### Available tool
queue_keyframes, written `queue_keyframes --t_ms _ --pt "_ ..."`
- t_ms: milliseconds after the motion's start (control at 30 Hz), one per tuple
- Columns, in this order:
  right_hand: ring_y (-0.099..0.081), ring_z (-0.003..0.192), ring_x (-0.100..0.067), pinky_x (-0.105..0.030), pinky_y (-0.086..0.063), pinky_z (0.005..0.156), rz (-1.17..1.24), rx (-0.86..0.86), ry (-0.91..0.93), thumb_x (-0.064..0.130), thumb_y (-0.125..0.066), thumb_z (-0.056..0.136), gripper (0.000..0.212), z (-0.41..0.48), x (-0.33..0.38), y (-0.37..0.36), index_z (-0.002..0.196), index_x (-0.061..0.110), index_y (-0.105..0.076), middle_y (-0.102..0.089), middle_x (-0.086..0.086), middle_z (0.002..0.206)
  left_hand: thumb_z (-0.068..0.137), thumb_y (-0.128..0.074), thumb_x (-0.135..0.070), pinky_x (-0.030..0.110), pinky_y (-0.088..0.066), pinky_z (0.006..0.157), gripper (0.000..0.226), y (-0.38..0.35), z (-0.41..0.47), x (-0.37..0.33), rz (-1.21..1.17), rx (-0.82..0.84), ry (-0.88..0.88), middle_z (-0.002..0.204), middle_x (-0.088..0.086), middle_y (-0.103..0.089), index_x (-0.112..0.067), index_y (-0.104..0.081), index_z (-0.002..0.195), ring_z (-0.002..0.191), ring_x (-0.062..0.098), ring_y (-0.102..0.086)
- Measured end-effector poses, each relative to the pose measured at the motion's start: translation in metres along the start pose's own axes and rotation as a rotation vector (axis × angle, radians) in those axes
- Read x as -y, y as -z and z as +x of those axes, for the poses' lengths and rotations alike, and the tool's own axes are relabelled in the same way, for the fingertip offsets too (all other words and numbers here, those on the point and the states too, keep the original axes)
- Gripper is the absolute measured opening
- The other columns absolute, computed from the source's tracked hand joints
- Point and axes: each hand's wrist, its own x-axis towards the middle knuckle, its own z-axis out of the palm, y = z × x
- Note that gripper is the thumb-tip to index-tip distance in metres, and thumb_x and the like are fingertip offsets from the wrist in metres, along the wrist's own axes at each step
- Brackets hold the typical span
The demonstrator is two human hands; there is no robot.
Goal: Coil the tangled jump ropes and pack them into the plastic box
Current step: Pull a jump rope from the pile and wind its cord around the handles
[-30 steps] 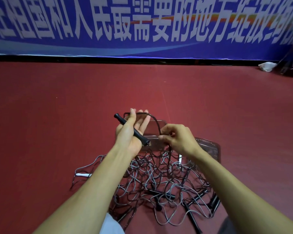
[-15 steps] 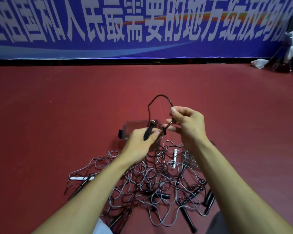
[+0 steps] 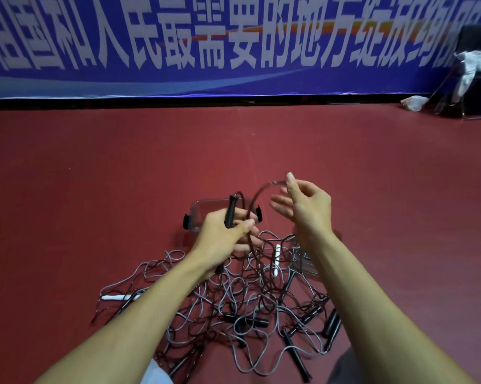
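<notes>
While my left hand (image 3: 225,236) curls round a black handle (image 3: 230,214), holding it nearly upright, my right hand (image 3: 308,209) is raised just at its 3 o'clock, fingers loosely spread and thumb pointing up. A dark cord (image 3: 257,194) arcs from that thumb down past my left fingertips and into the heap of jump ropes (image 3: 233,300). It lies against the thumb (the blur hides whether I'm truly pinching it, so I cannot tell).

The heap sprawls on the red floor (image 3: 95,189) beneath my forearms, grey and dark cords looped over one another with black handles scattered through it. One white handle (image 3: 276,259) lies near its 1 o'clock edge, and another white handle (image 3: 114,297) pokes out at 9 o'clock.

The clear plastic box (image 3: 197,207), black latches on its sides, sits on the floor at the heap's 12 o'clock, partly behind my left hand. I see no rope inside it.

Far off at 12 o'clock runs a blue banner (image 3: 233,37). A chair (image 3: 477,79) stands at 2 o'clock.
</notes>
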Motion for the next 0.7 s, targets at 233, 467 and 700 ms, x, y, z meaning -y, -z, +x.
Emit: queue_keyframes --t_ms 233,467,700 --pt "-0.069 0.082 -0.013 -0.038 -0.056 0.085 -0.855 0.349 0.213 0.018 -0.059 0.096 0.011 -0.004 -0.016 -0.005 0.097 0.019 -0.070 -0.073 0.001 0.091 0.093 -0.060 -0.004 0.031 -0.061 0.062 0.009 0.014 0.003 -0.014 -0.426 -0.248 0.067 0.081 0.012 -0.071 -0.002 -0.060 0.102 0.072 0.026 -0.074" --pt "-0.058 0.084 -0.011 -0.009 -0.042 0.065 -1.226 0.873 0.132 0.012 -0.054 0.097 0.012 -0.027 -0.027 -0.020 0.098 0.020 -0.063 -0.066 0.004 0.094 0.092 -0.060 -0.012 0.029 -0.059 0.055 0.017 0.040 0.006 -0.025 -1.002 -0.282 0.172 0.098 0.020 -0.067 0.005 -0.058 0.091 0.072 0.023 -0.074" --pt "-0.061 0.073 -0.014 -0.019 -0.042 0.065 -1.185 0.668 0.297 0.018 -0.063 0.093 0.011 -0.026 -0.035 -0.029 0.083 0.021 -0.065 -0.067 0.003 0.075 0.091 -0.062 -0.015 0.027 -0.059 0.056 0.019 0.055 0.005 -0.028 -1.120 -0.358 0.146 0.085 0.015 -0.072 0.003 -0.059 0.089 0.071 0.020 -0.074"
